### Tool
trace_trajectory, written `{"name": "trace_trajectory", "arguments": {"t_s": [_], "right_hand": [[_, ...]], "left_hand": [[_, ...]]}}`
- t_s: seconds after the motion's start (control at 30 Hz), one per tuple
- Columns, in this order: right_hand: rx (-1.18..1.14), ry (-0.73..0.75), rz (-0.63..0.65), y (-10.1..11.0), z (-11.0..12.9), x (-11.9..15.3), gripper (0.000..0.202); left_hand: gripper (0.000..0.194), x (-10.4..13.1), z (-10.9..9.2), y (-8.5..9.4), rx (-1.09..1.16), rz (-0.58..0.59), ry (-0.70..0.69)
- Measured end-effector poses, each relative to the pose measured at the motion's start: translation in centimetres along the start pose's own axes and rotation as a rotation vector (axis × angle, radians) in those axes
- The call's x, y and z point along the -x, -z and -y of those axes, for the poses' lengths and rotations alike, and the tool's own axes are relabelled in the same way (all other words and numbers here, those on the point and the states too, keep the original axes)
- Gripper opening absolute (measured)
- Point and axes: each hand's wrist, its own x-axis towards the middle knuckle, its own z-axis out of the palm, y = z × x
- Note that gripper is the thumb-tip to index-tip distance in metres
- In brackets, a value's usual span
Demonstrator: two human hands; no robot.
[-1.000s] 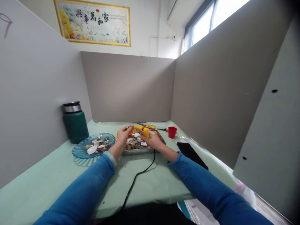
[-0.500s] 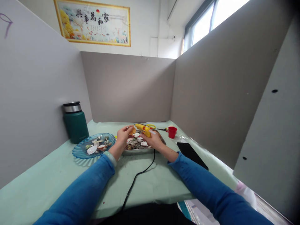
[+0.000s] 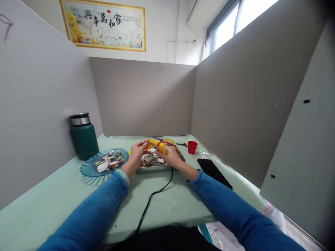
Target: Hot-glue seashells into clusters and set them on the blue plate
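My right hand [image 3: 170,156] is wrapped round a yellow hot glue gun [image 3: 158,145], with a pale glue stick showing at its rear. The gun's nozzle points left, close to an orange shell [image 3: 149,146] that my left hand [image 3: 138,152] pinches between its fingertips. Whether nozzle and shell touch I cannot tell. Below both hands lies a metal tray [image 3: 154,169] filled with white and brown shells. A black cord [image 3: 154,194] runs from the tray's front edge towards me.
On the left, a blue scalloped plate [image 3: 87,169] bears several shells, beside a green bottle [image 3: 84,139]. To the right are a red cup [image 3: 192,147] and a black phone-like slab [image 3: 215,173]. Yellow-handled scissors [image 3: 167,141] lie behind the tray. Grey partitions [image 3: 146,97] enclose the table.
The glue gun in my right hand has shifted slightly left, its nozzle now nearer the orange shell. My left hand has stayed almost still.
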Motion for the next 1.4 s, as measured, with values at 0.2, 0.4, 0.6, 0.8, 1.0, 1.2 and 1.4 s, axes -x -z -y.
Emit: {"name": "trace_trajectory", "arguments": {"t_s": [0.2, 0.4, 0.6, 0.8, 1.0, 1.2, 1.4], "right_hand": [[0.009, -0.011, 0.003, 0.2, 0.4, 0.1, 0.027], [-0.008, -0.030, -0.018, 0.0, -0.1, 0.0, 0.026], [0.025, -0.019, 0.008, 0.1, 0.3, 0.1, 0.027], [0.018, -0.018, 0.017, 0.2, 0.4, 0.1, 0.029], [-0.021, -0.059, -0.030, 0.0, -0.2, -0.1, 0.024], [-0.114, -0.137, 0.020, 0.3, 0.8, 0.0, 0.027], [-0.330, -0.245, -0.043, 0.7, 1.1, -0.3, 0.034]], "left_hand": [[0.035, 0.1, -0.1, -0.1, -0.006, -0.022, -0.011], [0.030, 0.3, -0.3, -0.1, -0.001, -0.032, -0.005], [0.028, 0.3, -0.4, -0.2, -0.009, -0.040, 0.004], [0.029, 0.3, -0.4, -0.2, -0.012, -0.029, -0.009], [0.028, 0.2, -0.3, -0.2, -0.002, -0.058, -0.008], [0.030, 0.2, -0.3, -0.2, -0.001, -0.046, -0.013], [0.040, 0.5, -0.5, -0.3, -0.001, 0.051, 0.011]]}}
